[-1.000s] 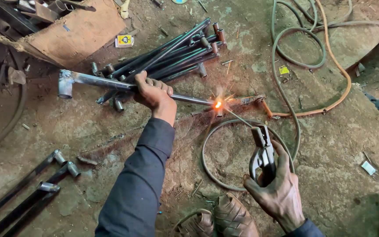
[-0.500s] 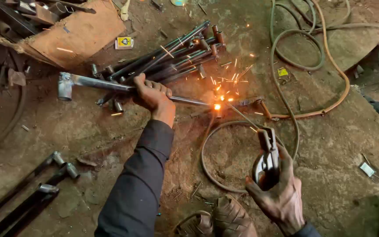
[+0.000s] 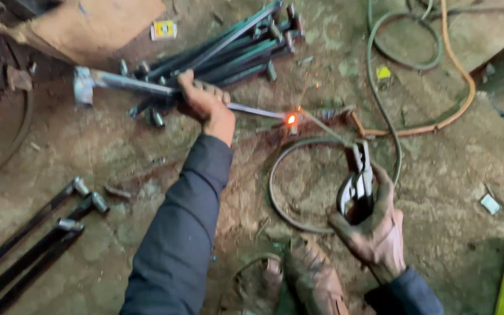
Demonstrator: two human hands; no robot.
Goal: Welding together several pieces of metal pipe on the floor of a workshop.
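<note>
At far left, dark finished rods lie on the dirt floor. Our left hand wraps its grip tight around a steel bar, pinning it flat; behind it sits a pile of rods. The bar's tip glows at the weld spot. Further right, our right hand clamps its grip on the electrode holder, whose thin electrode reaches the glow. To weld well, we judge the bar must not roll and the electrode tip should stay just at the joint. Cables loop beyond. As for containers, a torn cardboard box sits at top left; its contents are unclear.
</note>
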